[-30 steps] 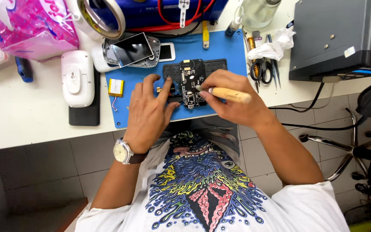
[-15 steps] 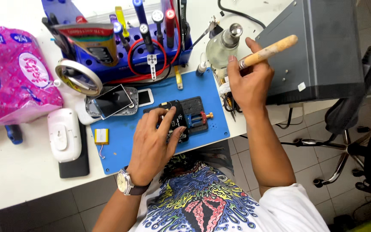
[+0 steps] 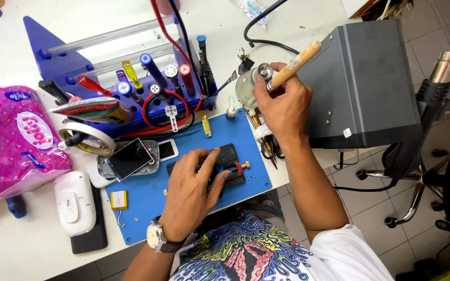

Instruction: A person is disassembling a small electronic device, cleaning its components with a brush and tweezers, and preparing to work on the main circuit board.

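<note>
White workbench with a blue repair mat (image 3: 147, 200): the left hand (image 3: 191, 192) presses flat, fingers spread, on a black circuit-board holder (image 3: 230, 166) at the mat's centre. Beyond the mat's far right corner, the right hand (image 3: 282, 101) grips a wooden-handled brush (image 3: 292, 65) at a glass bottle (image 3: 248, 86); dipping lightly would avoid drips. A screwdriver rack (image 3: 147, 88) and grey station box (image 3: 365, 83) crowd the mat.

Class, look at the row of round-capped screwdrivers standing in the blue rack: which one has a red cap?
The red-capped screwdriver, second from the right in the blue rack, just left of the plain blue-handled driver. Its neighbours have blue or grey caps.
</note>
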